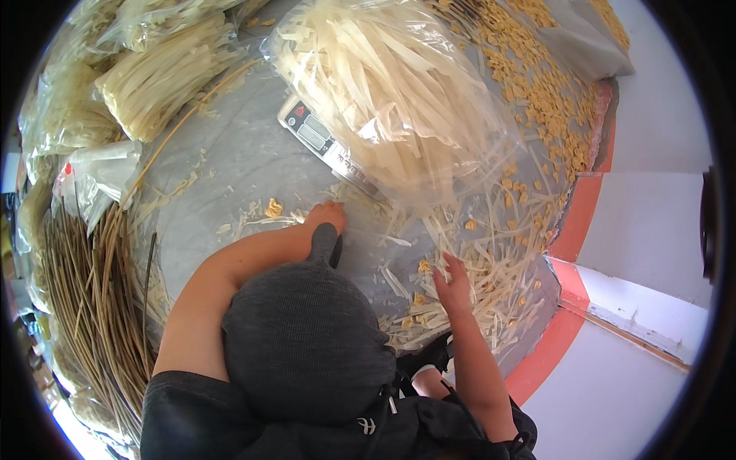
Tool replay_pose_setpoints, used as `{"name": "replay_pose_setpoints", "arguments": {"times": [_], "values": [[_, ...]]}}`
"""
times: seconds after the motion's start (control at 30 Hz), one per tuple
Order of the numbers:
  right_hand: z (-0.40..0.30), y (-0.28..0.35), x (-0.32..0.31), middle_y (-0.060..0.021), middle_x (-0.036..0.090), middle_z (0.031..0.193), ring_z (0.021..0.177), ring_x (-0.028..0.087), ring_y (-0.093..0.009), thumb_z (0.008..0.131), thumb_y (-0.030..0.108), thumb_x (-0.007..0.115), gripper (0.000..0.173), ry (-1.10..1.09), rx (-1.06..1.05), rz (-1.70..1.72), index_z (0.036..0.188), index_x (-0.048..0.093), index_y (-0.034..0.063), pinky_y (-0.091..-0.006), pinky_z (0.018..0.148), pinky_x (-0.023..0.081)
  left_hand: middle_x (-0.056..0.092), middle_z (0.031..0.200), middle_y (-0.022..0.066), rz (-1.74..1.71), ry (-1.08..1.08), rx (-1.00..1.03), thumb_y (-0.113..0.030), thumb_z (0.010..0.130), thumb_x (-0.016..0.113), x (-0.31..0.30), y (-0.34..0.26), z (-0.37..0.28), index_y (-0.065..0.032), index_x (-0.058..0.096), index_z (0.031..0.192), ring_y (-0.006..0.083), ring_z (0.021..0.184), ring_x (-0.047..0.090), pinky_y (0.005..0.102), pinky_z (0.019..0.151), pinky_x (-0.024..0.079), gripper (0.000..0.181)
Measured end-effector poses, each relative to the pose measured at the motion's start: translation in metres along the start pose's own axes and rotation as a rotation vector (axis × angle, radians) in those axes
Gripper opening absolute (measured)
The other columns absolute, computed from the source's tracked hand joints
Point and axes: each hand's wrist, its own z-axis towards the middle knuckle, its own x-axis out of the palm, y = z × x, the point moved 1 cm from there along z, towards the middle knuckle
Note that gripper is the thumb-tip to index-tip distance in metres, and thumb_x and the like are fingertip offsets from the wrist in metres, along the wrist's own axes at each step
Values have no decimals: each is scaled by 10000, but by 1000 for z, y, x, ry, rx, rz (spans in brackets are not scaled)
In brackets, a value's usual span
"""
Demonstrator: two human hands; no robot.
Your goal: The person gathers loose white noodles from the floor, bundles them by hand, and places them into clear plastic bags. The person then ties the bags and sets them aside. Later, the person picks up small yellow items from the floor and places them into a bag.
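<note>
My left hand (326, 216) is low over the grey floor sheet (230, 138), fingers bent downward; whether it holds anything cannot be made out. Near it lie a yellow curled piece (274, 207) and pale scraps. My right hand (454, 284), empty with fingers apart, is over or beside scattered pale strips (506, 276) on the right. Ahead of both hands, a big clear plastic bag of pale flat strips (391, 98) rests on a digital scale (310, 131), whose display end sticks out at the left.
A bundle of thin brown sticks (98, 299) lies at left, below a clear plastic bag (106, 172). Bagged strips (167, 75) are piled upper left. Many yellow pieces (552, 115) cover the upper right, near a white and red wall (581, 218). A dark grey cap (305, 345) fills the lower middle.
</note>
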Motion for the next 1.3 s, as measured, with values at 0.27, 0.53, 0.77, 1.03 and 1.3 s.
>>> {"name": "replay_pose_setpoints", "arguments": {"times": [0.27,0.53,0.77,1.03,1.3], "values": [[125,64,30,-145,576,1173,847,635,-205,843,175,646,463,-80,259,845,1245,501,-4,-285,723,524,629,984,78,-538,-56,752,-131,819,601,-43,-59,-21,-113,671,969,311,982,574,435,825,475,166],[103,55,5,-32,605,677,570,547,-114,892,227,636,210,164,385,838,891,636,18,-239,523,422,635,1040,98,-795,-36,297,-102,870,581,-48,-33,-11,-80,652,1080,266,958,619,361,842,496,223],[-27,-30,-23,-17,571,648,555,520,-99,896,231,637,201,-103,707,836,814,608,50,-237,525,414,681,1025,105,-1155,-24,6,-165,898,563,-57,-36,2,-62,653,1104,206,914,633,298,820,480,247],[-170,-135,-55,-43,592,598,479,563,-131,844,239,676,231,-131,1149,478,728,602,52,-248,467,477,674,1047,119,-1045,147,33,-184,869,594,-8,-25,-4,-48,647,1098,243,956,635,332,862,484,271],[-86,-69,-57,-166,633,1063,998,613,-265,807,39,583,276,-442,277,-181,1083,599,43,-377,853,474,638,1133,144,-696,251,146,-219,854,587,-2,-24,-18,-83,553,1268,273,1029,612,357,900,472,437]]}}
